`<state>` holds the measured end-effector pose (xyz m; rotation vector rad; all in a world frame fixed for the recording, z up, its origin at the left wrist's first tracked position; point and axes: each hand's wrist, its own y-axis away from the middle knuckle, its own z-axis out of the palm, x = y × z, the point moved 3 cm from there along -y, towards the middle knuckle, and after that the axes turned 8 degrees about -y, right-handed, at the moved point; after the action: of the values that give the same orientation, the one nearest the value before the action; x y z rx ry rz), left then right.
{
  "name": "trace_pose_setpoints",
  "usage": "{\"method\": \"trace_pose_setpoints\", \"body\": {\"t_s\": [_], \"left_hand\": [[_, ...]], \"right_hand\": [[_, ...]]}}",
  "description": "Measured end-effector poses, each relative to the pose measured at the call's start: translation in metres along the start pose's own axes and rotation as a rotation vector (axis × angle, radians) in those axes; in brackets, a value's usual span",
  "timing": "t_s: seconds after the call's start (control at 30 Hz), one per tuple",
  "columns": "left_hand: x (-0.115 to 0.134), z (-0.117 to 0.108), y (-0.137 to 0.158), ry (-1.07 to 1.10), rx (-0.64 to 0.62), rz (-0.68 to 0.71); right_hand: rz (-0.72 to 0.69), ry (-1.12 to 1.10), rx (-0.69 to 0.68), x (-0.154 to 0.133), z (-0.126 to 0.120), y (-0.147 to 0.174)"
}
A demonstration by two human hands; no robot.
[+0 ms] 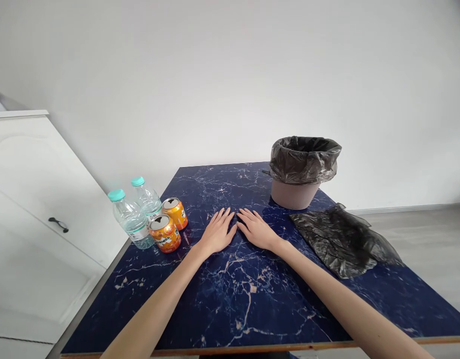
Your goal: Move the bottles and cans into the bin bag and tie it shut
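Note:
My left hand (218, 231) lies flat on the dark blue marbled table (230, 319), fingers stretched out, holding nothing. Beside it, my right hand (258, 229) rests palm down in the same way. To the left of my hands stand two opened orange soda cans, the nearer one (164, 235) and the farther one (176, 214). Behind the cans are two clear plastic bottles with turquoise caps, one in front (129, 219) and one farther back (146, 195). On the right, a pinkish trash bin (294, 194) is lined with a black garbage bag (303, 167).
A loose black plastic bag (342, 244) lies crumpled at the table's right side, partly over the edge. A white cabinet (35, 219) with a dark handle (58, 225) stands left of the table. Behind the table is a white wall (222, 89).

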<state>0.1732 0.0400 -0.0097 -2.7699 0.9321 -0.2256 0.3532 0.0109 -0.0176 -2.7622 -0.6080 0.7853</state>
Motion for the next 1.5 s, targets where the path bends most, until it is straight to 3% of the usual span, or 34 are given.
{"method": "trace_pose_setpoints", "body": {"t_s": [0.9,1.1,1.33,1.5], "left_hand": [[0.006,-0.015,0.015,-0.001,0.031,0.055],[-0.002,-0.024,0.018,0.152,-0.024,0.033],[-0.009,-0.036,0.013,0.563,0.056,-0.170],[-0.009,-0.035,0.014,0.613,0.042,-0.193]], "right_hand": [[-0.067,0.039,0.097,-0.007,0.004,-0.003],[-0.079,0.024,0.102,-0.009,0.002,-0.003],[-0.073,0.037,0.087,-0.007,0.005,-0.001],[-0.058,0.034,0.078,-0.007,0.006,0.000]]}}
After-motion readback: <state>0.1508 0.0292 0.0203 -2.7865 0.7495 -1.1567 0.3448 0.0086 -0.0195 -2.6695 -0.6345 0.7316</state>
